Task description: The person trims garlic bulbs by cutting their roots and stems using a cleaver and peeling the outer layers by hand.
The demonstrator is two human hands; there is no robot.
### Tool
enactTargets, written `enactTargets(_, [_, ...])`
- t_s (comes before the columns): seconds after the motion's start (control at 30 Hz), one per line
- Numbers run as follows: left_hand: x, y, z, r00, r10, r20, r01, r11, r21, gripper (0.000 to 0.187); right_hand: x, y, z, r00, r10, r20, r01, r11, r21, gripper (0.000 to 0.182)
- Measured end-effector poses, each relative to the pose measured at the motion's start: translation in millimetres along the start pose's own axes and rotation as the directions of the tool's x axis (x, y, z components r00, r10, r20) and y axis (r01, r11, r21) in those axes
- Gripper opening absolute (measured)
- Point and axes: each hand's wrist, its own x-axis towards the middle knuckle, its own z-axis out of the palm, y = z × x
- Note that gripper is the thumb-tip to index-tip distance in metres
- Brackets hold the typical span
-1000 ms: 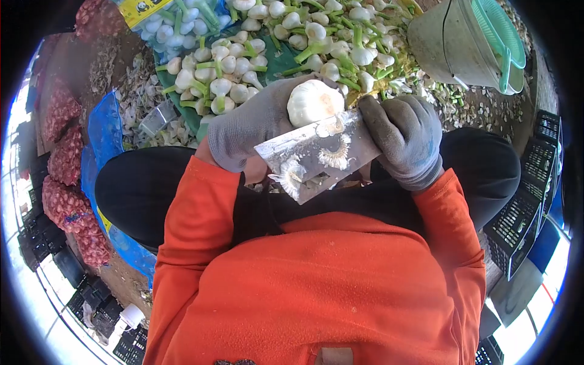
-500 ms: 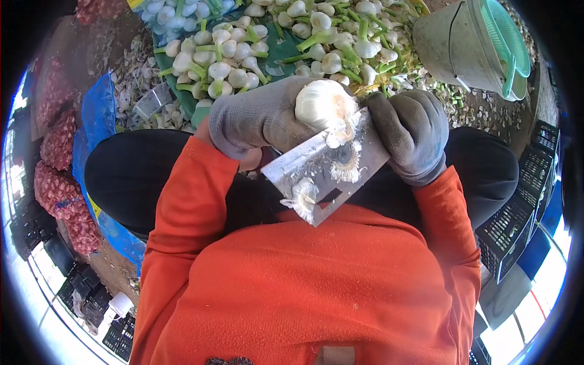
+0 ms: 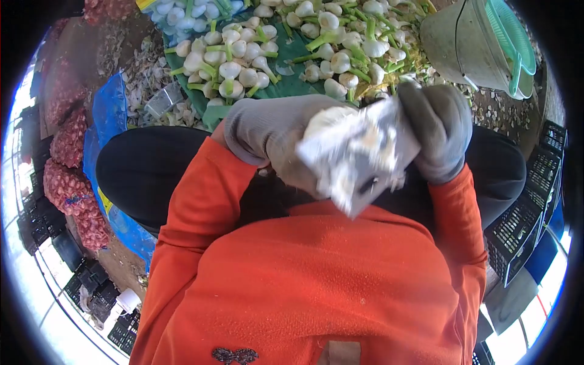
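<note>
My gloved left hand [image 3: 283,134] is closed around a white garlic bulb [image 3: 322,121], which is partly hidden behind the blade. A wide, flat metal knife [image 3: 401,137] is gripped by my gloved right hand [image 3: 441,131], its handle hidden in the fingers. The blade lies across the front of the bulb and is smeared by motion. Pale root trimmings [image 3: 342,191] cling to its face. Beyond my hands, trimmed garlic bulbs with short green stems [image 3: 234,61] are heaped on a green sheet [image 3: 289,88].
A grey bucket [image 3: 453,45] with a green plastic basket [image 3: 508,42] stands at upper right. Red mesh sacks [image 3: 70,185] line the left, near a blue plastic sheet [image 3: 109,109]. Black crates [image 3: 520,225] stand at right. A clear plastic box [image 3: 164,100] lies among peelings.
The knife has moved right and slightly up, now covering more of the bulb. My right hand has shifted right with it, and the whole view has shifted slightly.
</note>
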Motion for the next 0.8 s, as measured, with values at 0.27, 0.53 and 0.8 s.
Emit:
enactTargets(0.27, [-17.6,36.2,-6.4,0.878,-0.465,-0.111,0.400,0.842,-0.363,0.048,-0.5,-17.5,6.7,0.997,-0.077,0.011,0.077,0.997,0.027,0.039])
enactTargets(0.53, [-8.1,38.2,0.3,0.906,-0.394,-0.154,0.353,0.905,-0.236,0.039,1.6,-11.4,6.1,0.998,-0.058,-0.014,0.058,0.998,0.037,0.037])
enactTargets(0.8, [-42.6,-20.0,8.5,0.922,0.388,0.002,-0.368,0.875,-0.316,0.065,-9.6,41.3,11.4,0.978,0.208,-0.006,-0.206,0.959,-0.193,0.043])
